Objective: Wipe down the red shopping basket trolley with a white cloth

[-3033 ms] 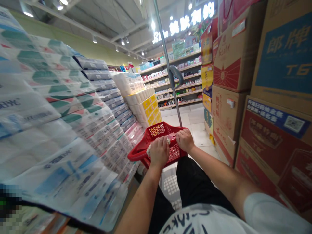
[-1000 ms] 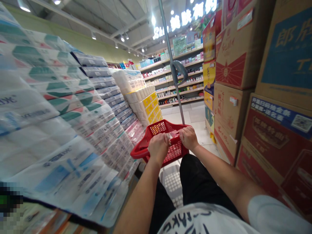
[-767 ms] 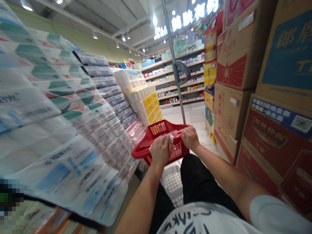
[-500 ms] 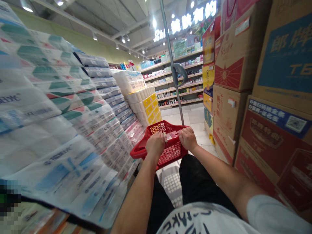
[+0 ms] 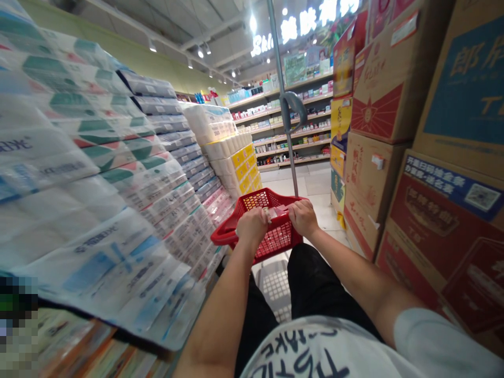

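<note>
My left hand (image 5: 252, 226) bunches a whitish rag (image 5: 268, 213), my right hand (image 5: 303, 217) grips the red basket's (image 5: 277, 239) rim: likely light, stiff; hold there.

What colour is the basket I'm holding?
The basket is red, clearest in the head view.

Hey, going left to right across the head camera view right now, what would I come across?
Green-patterned packs, gray packs, left hand, right hand, red-star carton, blue-panelled carton. I left out the red basket, as it overlaps both hands.
</note>
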Available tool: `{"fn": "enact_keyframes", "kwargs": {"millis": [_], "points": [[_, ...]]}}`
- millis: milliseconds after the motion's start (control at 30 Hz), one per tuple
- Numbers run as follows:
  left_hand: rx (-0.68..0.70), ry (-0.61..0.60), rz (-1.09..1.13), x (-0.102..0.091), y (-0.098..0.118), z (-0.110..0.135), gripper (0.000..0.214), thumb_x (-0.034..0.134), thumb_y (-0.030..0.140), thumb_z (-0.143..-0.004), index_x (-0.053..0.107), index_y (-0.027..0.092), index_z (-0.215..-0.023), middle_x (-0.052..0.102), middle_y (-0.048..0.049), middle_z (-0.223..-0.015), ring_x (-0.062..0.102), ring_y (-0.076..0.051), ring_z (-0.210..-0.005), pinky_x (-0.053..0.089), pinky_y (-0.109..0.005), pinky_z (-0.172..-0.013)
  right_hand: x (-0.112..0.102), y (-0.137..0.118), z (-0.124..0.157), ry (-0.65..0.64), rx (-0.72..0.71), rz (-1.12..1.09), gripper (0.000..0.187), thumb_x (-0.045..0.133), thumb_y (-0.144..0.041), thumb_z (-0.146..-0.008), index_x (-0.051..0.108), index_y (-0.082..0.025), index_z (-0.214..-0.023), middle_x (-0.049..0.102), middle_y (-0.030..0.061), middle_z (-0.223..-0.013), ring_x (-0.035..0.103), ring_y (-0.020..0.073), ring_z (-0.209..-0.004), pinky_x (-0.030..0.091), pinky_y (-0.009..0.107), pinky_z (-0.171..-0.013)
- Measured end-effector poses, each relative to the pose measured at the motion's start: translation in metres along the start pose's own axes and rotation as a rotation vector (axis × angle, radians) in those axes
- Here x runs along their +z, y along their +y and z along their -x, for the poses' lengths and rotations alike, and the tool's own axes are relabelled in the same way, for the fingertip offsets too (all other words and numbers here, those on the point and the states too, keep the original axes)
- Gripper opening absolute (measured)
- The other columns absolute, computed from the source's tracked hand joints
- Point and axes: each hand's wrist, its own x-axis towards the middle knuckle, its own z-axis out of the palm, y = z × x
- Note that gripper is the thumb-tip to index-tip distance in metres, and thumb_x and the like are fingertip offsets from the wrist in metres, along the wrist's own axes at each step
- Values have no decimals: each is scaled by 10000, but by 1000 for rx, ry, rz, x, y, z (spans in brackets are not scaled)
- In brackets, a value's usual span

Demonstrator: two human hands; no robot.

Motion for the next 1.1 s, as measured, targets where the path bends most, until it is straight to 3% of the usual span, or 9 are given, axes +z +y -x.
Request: {"fn": "enact_keyframes", "kwargs": {"millis": [100,200,300,500,667,733,833,1000,1100], "points": [[119,198,28,12,-2,17,376,301,340,-959,582,190,-1158,624,-81,-1198,534,-226,-1137,369,-383,-1015,-1,-1,1,13,0,-6,279,392,-215,-942,623,-200,-786,585,51,-745,482,215,-814,329,372,-841],[229,254,56,20,-6,36,352,368,318,-936,564,205,-1205,614,-83,-1221,510,-235,-1174,338,-411,-1051,-2,1,4,22,-4,-24,277,389,-211,-937,633,-200,-806,585,54,-743,481,219,-819,331,379,-840],[201,193,83,13,-7,31,347,347,336,-943,601,213,-1145,648,-73,-1156,561,-210,-1103,391,-363,-993,-3,2,5,24,-3,-29,284,383,-213,-938,636,-200,-808,580,54,-737,477,220,-816,328,381,-836],[-7,-91,30,-9,-5,-3,453,260,385,-958,669,208,-879,704,-59,-843,654,-195,-786,479,-307,-733,-3,-2,0,17,-2,7,306,371,-223,-951,612,-204,-764,573,48,-726,465,214,-794,323,369,-833],[209,231,56,14,-6,28,343,379,313,-926,574,185,-1177,636,-94,-1163,546,-232,-1117,376,-402,-1012,-2,-2,1,31,-4,-4,300,380,-217,-947,605,-201,-750,570,47,-722,465,210,-786,323,365,-831],[247,288,48,23,-7,42,361,410,293,-912,541,175,-1227,609,-110,-1209,505,-254,-1170,338,-444,-1047,-2,0,3,28,-7,-11,290,387,-216,-943,611,-201,-760,573,49,-726,465,212,-788,322,369,-831],[268,234,47,22,-8,41,357,380,308,-929,537,191,-1228,621,-93,-1180,521,-238,-1143,362,-408,-1027,-2,3,3,10,6,-10,281,390,-216,-938,618,-199,-774,582,53,-740,466,217,-798,319,373,-834],[122,48,27,7,-14,0,375,266,304,-963,607,173,-1049,666,-85,-1039,605,-201,-979,452,-324,-879,2,3,0,-22,16,1,291,378,-226,-943,611,-199,-771,589,56,-759,466,217,-799,320,371,-834],[79,-20,-17,7,-16,-8,385,248,253,-958,617,151,-1006,673,-98,-1001,619,-209,-938,462,-327,-838,4,2,-1,-24,16,-2,284,384,-223,-940,612,-199,-771,583,55,-753,466,219,-803,320,373,-837]]}}
